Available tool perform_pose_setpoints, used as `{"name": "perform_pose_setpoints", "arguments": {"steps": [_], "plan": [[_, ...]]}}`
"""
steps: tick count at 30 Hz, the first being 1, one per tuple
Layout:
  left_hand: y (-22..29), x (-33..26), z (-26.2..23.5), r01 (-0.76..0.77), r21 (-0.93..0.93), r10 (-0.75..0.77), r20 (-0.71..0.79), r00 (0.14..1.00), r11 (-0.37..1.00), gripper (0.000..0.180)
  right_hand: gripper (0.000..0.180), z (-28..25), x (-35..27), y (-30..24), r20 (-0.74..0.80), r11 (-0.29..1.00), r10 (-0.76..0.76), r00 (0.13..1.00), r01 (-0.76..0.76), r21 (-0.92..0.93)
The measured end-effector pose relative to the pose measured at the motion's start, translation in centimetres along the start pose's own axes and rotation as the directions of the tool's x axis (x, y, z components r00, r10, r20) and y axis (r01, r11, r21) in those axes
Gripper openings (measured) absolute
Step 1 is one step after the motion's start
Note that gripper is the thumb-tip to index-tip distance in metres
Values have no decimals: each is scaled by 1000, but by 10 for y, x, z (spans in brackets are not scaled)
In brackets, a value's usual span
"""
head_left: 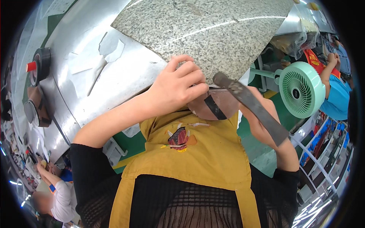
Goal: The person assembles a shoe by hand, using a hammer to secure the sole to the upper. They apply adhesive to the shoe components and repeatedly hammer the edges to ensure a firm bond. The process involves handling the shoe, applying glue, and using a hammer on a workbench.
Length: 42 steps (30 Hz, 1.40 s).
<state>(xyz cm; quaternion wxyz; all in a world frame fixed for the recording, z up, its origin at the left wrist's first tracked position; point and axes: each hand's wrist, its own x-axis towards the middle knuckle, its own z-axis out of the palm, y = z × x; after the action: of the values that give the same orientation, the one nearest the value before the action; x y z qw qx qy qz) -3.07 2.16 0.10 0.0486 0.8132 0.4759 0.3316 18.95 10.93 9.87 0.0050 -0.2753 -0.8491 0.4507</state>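
My left hand (178, 84) is closed, its fingers curled at the granite slab's near edge and the thumb side against a brown rounded piece (197, 105). That piece hangs over the front of my apron and carries a black strip across it. A long dark flat metal tool (256, 110), worn and bar-like, slants across my right hand (262, 114). The right fingers are wrapped round it, partly hidden behind it. The tool's rounded upper end lies just right of my left fingers, over the speckled granite slab (213, 38). Its exact kind cannot be made out.
On the metal table (68, 45) at left lie white paper scraps (81, 72), a black tape roll (41, 66) and a brown roll (38, 106). A pale green fan (302, 90) stands at right, near a co-worker in blue (338, 95). Another person (62, 201) sits at lower left.
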Motion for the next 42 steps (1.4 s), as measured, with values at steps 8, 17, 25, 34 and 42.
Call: {"name": "perform_pose_setpoints", "arguments": {"steps": [8,17,25,34,42], "plan": [[-1,0,1,-73,43,74,-19,997,996,22,32,-4,9,-6,89,1000,26,996,-25,-9],[11,5,-6,202,-78,-196,78,978,976,23,26,4,7,-1,37,995,6,999,-10,99],[30,29,-17,444,-228,-348,361,865,866,12,26,-3,-19,21,-116,951,140,983,-101,293],[30,35,4,467,-163,-402,317,859,869,7,15,3,-23,26,-105,992,32,994,-19,121],[34,15,11,153,48,-156,84,984,987,24,33,-8,-18,17,-60,995,9,998,-3,97]]}}
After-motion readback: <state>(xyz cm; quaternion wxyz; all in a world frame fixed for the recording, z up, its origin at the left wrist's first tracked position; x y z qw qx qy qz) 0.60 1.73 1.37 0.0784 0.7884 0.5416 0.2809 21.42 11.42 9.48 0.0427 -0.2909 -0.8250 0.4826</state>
